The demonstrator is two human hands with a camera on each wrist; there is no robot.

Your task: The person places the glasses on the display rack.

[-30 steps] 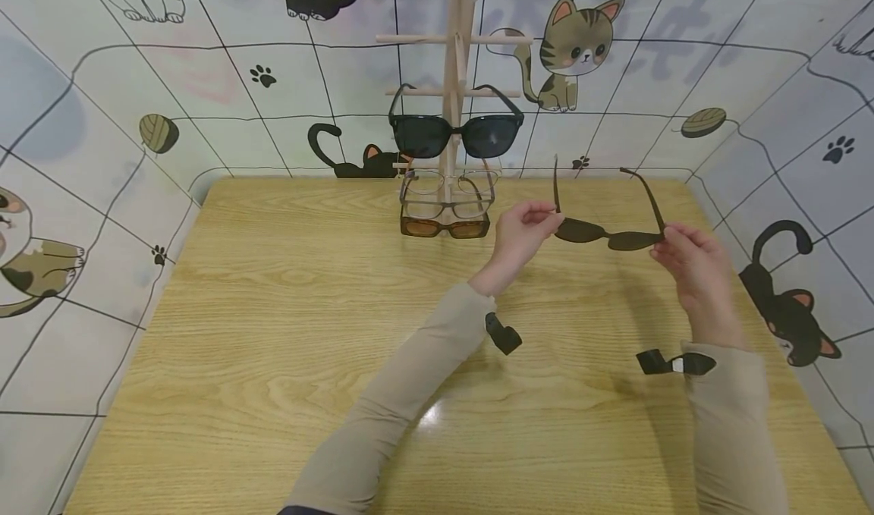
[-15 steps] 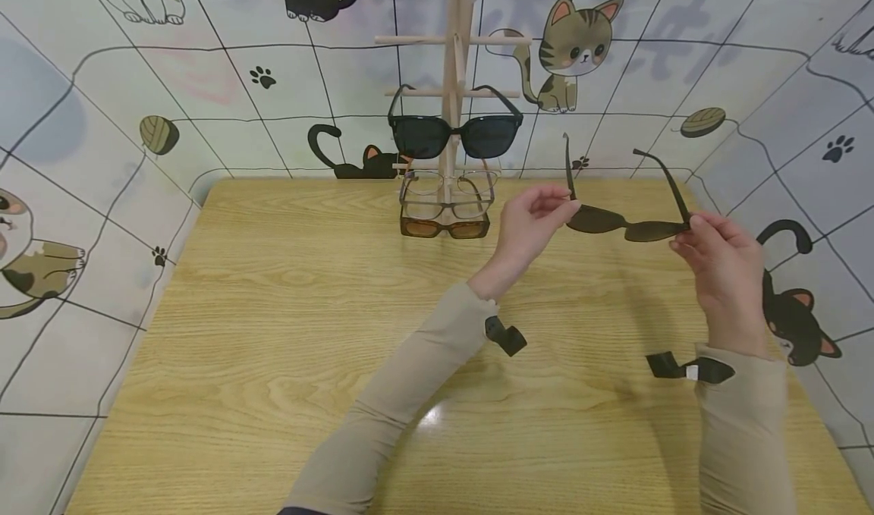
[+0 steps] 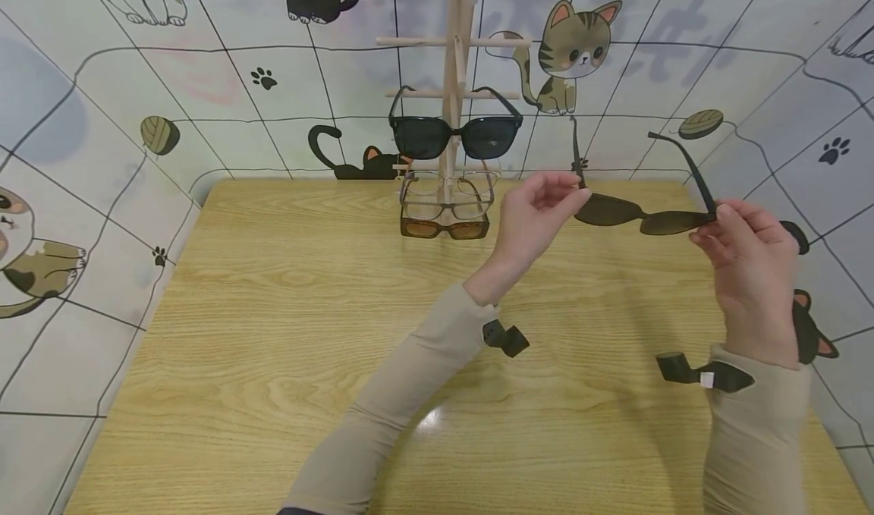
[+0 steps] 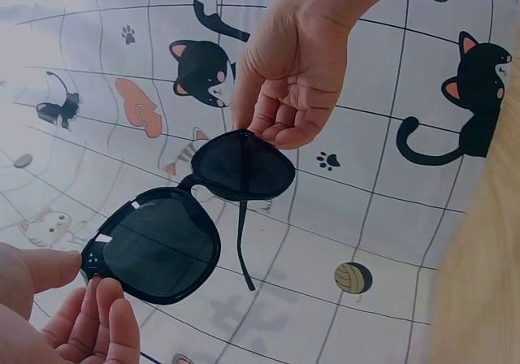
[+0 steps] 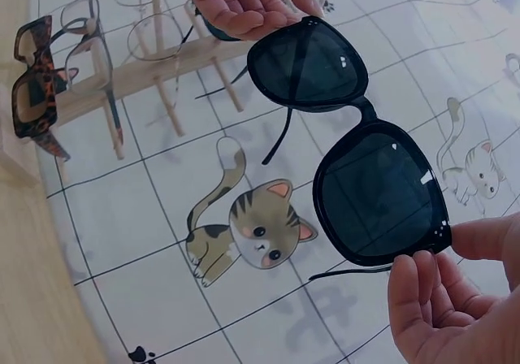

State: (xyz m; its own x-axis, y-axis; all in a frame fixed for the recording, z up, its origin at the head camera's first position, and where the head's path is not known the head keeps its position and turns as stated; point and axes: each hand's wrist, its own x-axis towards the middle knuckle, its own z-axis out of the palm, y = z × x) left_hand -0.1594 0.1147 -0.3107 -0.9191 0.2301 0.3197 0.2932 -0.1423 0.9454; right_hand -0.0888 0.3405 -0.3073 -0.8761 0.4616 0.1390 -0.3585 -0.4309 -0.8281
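Note:
A pair of black sunglasses (image 3: 611,210) with dark lenses is held above the table's back right, its arms unfolded and pointing toward the wall. My left hand (image 3: 534,223) pinches the left front corner between thumb and fingers. At the opposite corner, my right hand (image 3: 754,272) grips the frame by the hinge. Both lenses of the sunglasses (image 4: 162,246) show in the left wrist view, one hand at each end. From the right wrist, the sunglasses (image 5: 382,197) appear large, tilted, with small silvery dots near the corner.
A wooden display stand (image 3: 454,67) rises at the back of the table (image 3: 273,333). On it hang black sunglasses (image 3: 456,136), clear-lensed glasses (image 3: 447,210) and brown tortoiseshell sunglasses (image 3: 444,229). Bare pegs (image 3: 410,42) stick out higher up. A cat-printed wall covering surrounds the table.
Both hands have lifted the sunglasses and carried them to the right, away from the stand. The right hand has moved farther than the left. The glasses on the stand stay put.

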